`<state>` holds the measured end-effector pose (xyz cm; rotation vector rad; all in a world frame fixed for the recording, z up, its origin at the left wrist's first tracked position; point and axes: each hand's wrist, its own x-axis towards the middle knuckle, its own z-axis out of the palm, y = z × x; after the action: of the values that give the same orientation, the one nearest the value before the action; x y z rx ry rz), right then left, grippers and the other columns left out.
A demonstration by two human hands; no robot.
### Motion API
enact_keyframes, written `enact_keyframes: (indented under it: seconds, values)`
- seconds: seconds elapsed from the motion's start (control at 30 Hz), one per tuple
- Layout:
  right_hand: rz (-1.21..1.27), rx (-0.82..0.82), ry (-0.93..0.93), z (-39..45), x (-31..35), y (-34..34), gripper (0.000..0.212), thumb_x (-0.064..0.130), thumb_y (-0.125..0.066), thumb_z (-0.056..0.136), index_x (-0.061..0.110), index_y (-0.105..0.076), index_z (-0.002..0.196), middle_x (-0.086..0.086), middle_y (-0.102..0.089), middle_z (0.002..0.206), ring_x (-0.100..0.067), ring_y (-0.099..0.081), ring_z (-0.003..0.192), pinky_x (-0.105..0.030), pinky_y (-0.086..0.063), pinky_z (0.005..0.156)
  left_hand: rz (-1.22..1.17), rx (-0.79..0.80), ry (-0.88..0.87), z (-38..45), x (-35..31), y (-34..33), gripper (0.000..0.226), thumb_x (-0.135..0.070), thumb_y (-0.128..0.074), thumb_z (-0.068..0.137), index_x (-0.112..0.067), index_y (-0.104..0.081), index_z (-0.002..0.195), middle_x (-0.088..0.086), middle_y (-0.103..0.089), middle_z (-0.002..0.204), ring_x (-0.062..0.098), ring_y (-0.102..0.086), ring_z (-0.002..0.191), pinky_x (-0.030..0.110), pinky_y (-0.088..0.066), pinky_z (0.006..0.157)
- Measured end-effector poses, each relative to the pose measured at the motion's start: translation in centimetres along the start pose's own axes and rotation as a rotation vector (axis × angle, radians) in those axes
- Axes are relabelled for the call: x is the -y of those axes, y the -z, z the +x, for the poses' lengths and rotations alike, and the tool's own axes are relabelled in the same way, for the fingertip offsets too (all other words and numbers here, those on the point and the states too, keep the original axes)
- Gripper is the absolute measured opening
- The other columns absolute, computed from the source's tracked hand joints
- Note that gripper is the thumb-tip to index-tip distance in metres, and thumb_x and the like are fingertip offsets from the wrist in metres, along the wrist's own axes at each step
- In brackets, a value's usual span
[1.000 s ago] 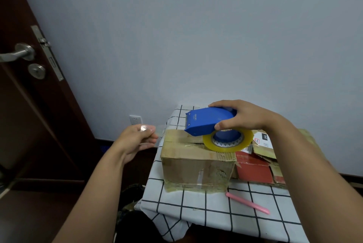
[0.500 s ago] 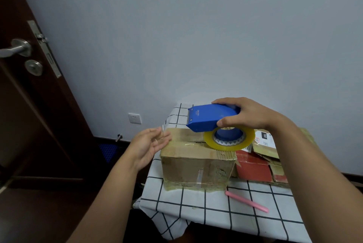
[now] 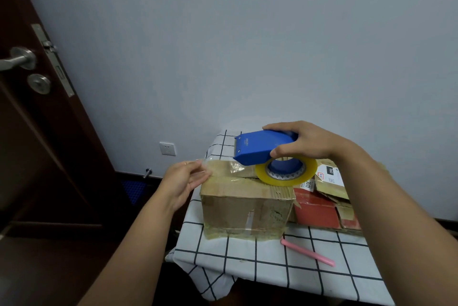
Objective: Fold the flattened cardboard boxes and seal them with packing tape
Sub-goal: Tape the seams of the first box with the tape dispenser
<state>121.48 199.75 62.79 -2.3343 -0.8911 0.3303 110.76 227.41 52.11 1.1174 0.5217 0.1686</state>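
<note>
A folded brown cardboard box (image 3: 245, 209) stands on the checked tablecloth (image 3: 272, 256). My right hand (image 3: 307, 143) grips a blue tape dispenser (image 3: 260, 147) with a yellowish tape roll (image 3: 287, 174), held just above the box's top. A clear strip of tape (image 3: 223, 164) runs from the dispenser leftward over the box top. My left hand (image 3: 186, 179) is at the box's upper left edge and pinches the free end of that strip.
Flattened red and brown cardboard (image 3: 319, 206) lies to the right of the box. A pink pen (image 3: 307, 252) lies on the cloth in front. A dark wooden door (image 3: 37, 107) stands at the left, and a wall socket (image 3: 167, 148) is behind.
My left hand has moved right with the tape end, from open air up to the box's left edge. The dispenser has stayed over the box top.
</note>
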Motion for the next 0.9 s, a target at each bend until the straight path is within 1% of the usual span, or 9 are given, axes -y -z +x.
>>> enact_keyframes:
  seconds: [0.1,0.2,0.27,0.37,0.47,0.6,0.77,0.83,0.9]
  values:
    - [0.006,0.017,-0.014,0.3,-0.3,0.0,0.064,0.051,-0.074,0.070,0.053,-0.052,0.130,0.024,-0.055,0.117,-0.005,-0.059,0.104,-0.027,-0.048,0.090,0.086,-0.026,0.008,0.4,0.1,1.1,0.012,-0.006,-0.058,0.096,-0.003,-0.061,0.085,0.010,-0.064,0.076,0.019,-0.065,0.073,0.023,-0.059,0.062]
    - [-0.018,0.030,-0.022,0.6,-0.1,-0.2,0.067,0.055,-0.071,0.067,0.053,-0.051,0.131,0.025,-0.055,0.116,-0.004,-0.058,0.103,-0.027,-0.047,0.089,0.126,-0.045,0.037,0.7,0.3,2.0,0.010,-0.005,-0.054,0.097,-0.002,-0.064,0.094,0.010,-0.064,0.080,0.017,-0.063,0.073,0.023,-0.056,0.062]
    - [-0.029,0.021,-0.013,0.9,0.0,-0.5,0.063,0.051,-0.074,0.073,0.053,-0.051,0.131,0.025,-0.054,0.117,-0.005,-0.058,0.104,-0.028,-0.047,0.090,0.106,-0.048,0.045,0.8,0.5,2.3,0.011,-0.003,-0.053,0.098,-0.001,-0.064,0.100,0.010,-0.065,0.080,0.016,-0.063,0.072,0.024,-0.056,0.063]
    - [-0.035,0.009,-0.009,1.0,-0.1,-0.8,0.056,0.040,-0.075,0.083,0.051,-0.051,0.132,0.026,-0.052,0.115,-0.004,-0.056,0.103,-0.028,-0.045,0.089,0.011,-0.044,0.065,0.9,0.6,2.7,0.011,0.000,-0.054,0.096,0.002,-0.062,0.103,0.013,-0.065,0.080,0.017,-0.065,0.068,0.023,-0.057,0.056]
    - [-0.047,0.002,-0.010,1.0,-0.2,-0.7,0.055,0.038,-0.074,0.085,0.050,-0.050,0.133,0.022,-0.052,0.116,-0.006,-0.056,0.103,-0.029,-0.045,0.089,-0.053,-0.046,0.079,1.2,1.0,2.9,0.011,0.000,-0.052,0.097,0.003,-0.062,0.102,0.014,-0.066,0.080,0.018,-0.068,0.065,0.024,-0.058,0.056]
    - [-0.022,-0.005,-0.010,1.0,-0.6,-0.7,0.053,0.036,-0.075,0.085,0.051,-0.052,0.129,0.017,-0.054,0.121,-0.008,-0.056,0.105,-0.030,-0.044,0.088,-0.029,-0.053,0.085,1.8,1.8,2.5,0.010,-0.002,-0.055,0.096,0.001,-0.062,0.103,0.010,-0.067,0.074,0.012,-0.065,0.059,0.021,-0.056,0.055]
    - [0.005,-0.014,-0.004,0.8,-0.7,-0.9,0.051,0.034,-0.075,0.085,0.051,-0.052,0.127,0.024,-0.052,0.119,-0.006,-0.056,0.104,-0.025,-0.044,0.083,0.108,-0.056,0.059,2.4,3.3,1.8,0.018,-0.003,-0.053,0.097,0.002,-0.062,0.113,0.009,-0.064,0.079,0.012,-0.055,0.065,0.023,-0.050,0.064]
    - [0.002,-0.019,0.003,0.8,-0.8,-1.0,0.051,0.033,-0.074,0.086,0.051,-0.051,0.128,0.025,-0.051,0.118,-0.005,-0.055,0.104,-0.024,-0.044,0.083,0.239,-0.076,0.024,2.3,3.8,1.3,0.023,-0.008,-0.056,0.097,-0.001,-0.060,0.119,0.010,-0.066,0.089,0.013,-0.057,0.070,0.024,-0.050,0.063]
    - [0.000,-0.028,0.007,0.8,-0.8,-1.1,0.050,0.033,-0.074,0.086,0.051,-0.051,0.127,0.025,-0.051,0.117,-0.005,-0.055,0.104,-0.025,-0.043,0.082,0.425,-0.117,-0.017,2.1,4.1,1.0,0.029,-0.016,-0.059,0.097,-0.007,-0.056,0.125,0.010,-0.066,0.108,0.017,-0.062,0.087,0.029,-0.052,0.069]
